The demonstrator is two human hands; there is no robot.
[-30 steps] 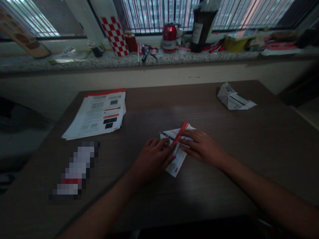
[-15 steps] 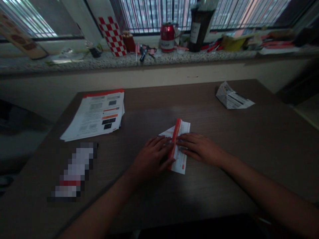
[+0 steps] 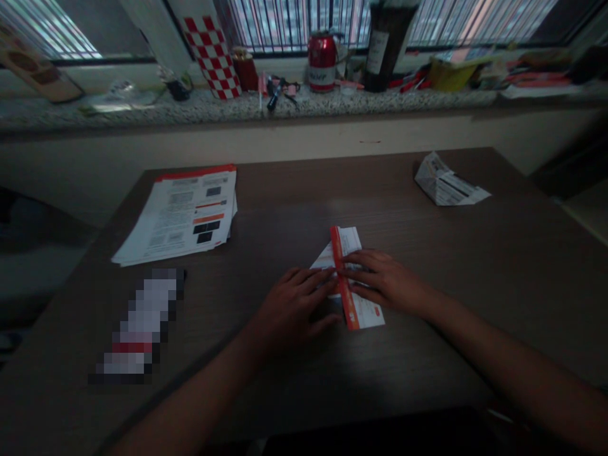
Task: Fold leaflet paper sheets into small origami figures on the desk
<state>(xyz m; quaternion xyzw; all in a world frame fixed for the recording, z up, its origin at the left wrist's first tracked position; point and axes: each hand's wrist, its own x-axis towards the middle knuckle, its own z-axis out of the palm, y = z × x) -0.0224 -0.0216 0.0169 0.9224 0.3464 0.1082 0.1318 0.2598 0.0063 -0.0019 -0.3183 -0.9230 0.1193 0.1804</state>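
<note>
A folded sheet of paper (image 3: pixel 350 310), white with a red strip down its length, lies on the brown table (image 3: pixel 266 202) in front of me. Its left side shows a pointed, triangular flap. My left hand (image 3: pixel 299 301) rests its outstretched fingertips on the left part of the paper, near the red strip, with the thumb held apart. From the other side, my right hand (image 3: pixel 384 278) lays spread fingers across the paper's right half, fingertips at the strip. The fingers of both hands nearly meet there and cover the paper's middle.
A stack of printed sheets (image 3: pixel 185 215) lies at the back left, with a blurred-out oblong object (image 3: pixel 140 323) nearer me. At the back right stands a folded paper piece (image 3: pixel 446 183). Along the window sill (image 3: pixel 237 114) are a red can (image 3: pixel 322 63), a dark container (image 3: pixel 382 47) and other items.
The folded paper has turned on the table, its near end swinging right, so the red strip now slants the other way. My left hand has shifted slightly right; both hands stay on the paper.
</note>
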